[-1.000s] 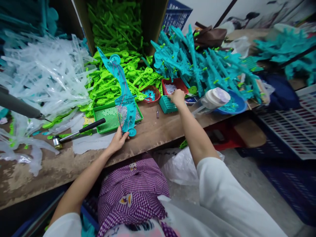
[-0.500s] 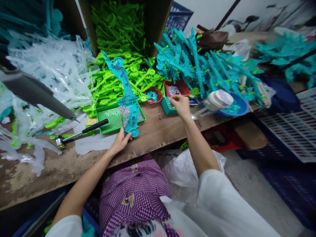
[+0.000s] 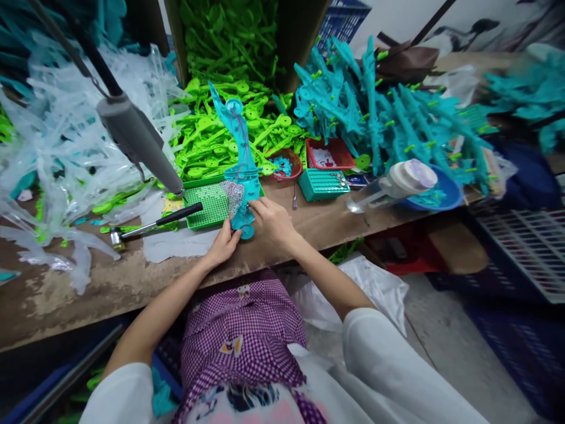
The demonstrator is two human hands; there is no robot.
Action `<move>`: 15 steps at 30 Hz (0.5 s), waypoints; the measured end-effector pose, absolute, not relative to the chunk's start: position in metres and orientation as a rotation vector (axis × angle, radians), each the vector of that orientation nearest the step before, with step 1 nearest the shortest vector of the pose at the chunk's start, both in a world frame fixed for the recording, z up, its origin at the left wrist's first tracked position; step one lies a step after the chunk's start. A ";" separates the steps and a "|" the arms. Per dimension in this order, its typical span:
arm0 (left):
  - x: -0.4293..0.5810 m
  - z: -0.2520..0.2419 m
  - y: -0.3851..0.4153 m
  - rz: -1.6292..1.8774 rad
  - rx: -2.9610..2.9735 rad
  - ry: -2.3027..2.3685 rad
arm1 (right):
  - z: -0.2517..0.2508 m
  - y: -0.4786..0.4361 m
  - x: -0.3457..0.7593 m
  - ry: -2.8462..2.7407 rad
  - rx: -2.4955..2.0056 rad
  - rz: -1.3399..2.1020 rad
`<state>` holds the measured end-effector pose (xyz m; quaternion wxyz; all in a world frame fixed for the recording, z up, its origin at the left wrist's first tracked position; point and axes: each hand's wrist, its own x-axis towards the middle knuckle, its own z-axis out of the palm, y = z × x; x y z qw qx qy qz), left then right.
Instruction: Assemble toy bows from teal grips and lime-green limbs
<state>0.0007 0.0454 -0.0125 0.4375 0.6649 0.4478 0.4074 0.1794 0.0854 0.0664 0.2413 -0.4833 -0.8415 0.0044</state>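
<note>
The blue plastic piece [image 3: 242, 141] reaches over the green tray [image 3: 203, 203], beyond the left hand [image 3: 222, 244], which grasps its near end. Whether the right hand [image 3: 272, 221], beside this end, pinches something, I cannot tell. Delicate finger-work seems in progress, probably requiring next a steady left grasp.

I can see a hammer [image 3: 165, 219] lying left of the left hand [image 3: 223, 244], whitish plastic pieces [image 3: 66, 118] heaped farther left, and, rightward of the right hand [image 3: 274, 221], a white-capped bottle [image 3: 409, 177] with a brown bag [image 3: 408, 63] behind.
</note>
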 end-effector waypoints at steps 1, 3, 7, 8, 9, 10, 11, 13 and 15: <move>0.001 -0.012 0.045 1.018 1.641 1.117 | 0.067 0.084 0.182 -2.230 -1.284 0.039; 0.002 -0.012 0.045 1.029 1.621 1.110 | 0.066 0.084 0.183 -2.034 -1.238 0.084; 0.003 -0.010 0.044 1.042 1.615 1.068 | 0.052 0.092 0.175 -1.965 -1.114 0.140; 0.003 -0.009 0.044 1.044 1.609 1.063 | 0.047 0.095 0.173 -2.019 -1.070 0.143; 0.003 -0.009 0.044 1.048 1.601 1.058 | 0.042 0.098 0.172 -2.073 -1.035 0.135; 0.003 -0.009 0.044 1.049 1.593 1.055 | 0.038 0.100 0.172 -2.123 -1.011 0.114; 0.002 -0.009 0.044 1.051 1.587 1.052 | 0.034 0.103 0.174 -2.168 -0.996 0.086; 0.001 -0.010 0.045 1.049 1.581 1.050 | 0.028 0.106 0.179 -2.246 -0.977 0.022; 0.001 -0.012 0.046 1.042 1.576 1.048 | 0.023 0.109 0.185 -2.283 -0.969 -0.025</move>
